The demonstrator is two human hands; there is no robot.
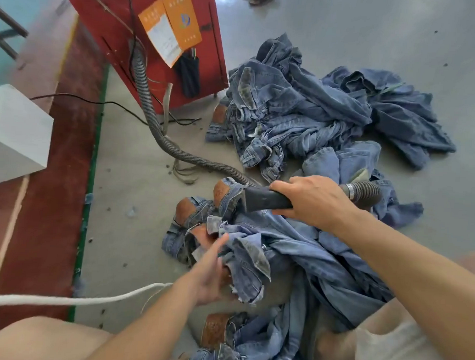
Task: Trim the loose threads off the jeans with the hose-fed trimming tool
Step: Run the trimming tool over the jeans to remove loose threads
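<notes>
right hand (310,200) grip wrapped round trimmer (265,198), nozzle on jeans (255,251) waistband just ahead of grip. left hand (213,271) fingers straight, pressing denim. better: keep cloth flat, move nozzle slowly along seam.

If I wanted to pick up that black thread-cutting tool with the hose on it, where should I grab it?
Probably the dark handle of the trimming tool, from above, just as the right hand grips it now. The handle is the narrow part, between the wide head lying on the jeans and the ribbed hose at the back. Keep fingers off the wide head, likely the cutting end.
</notes>
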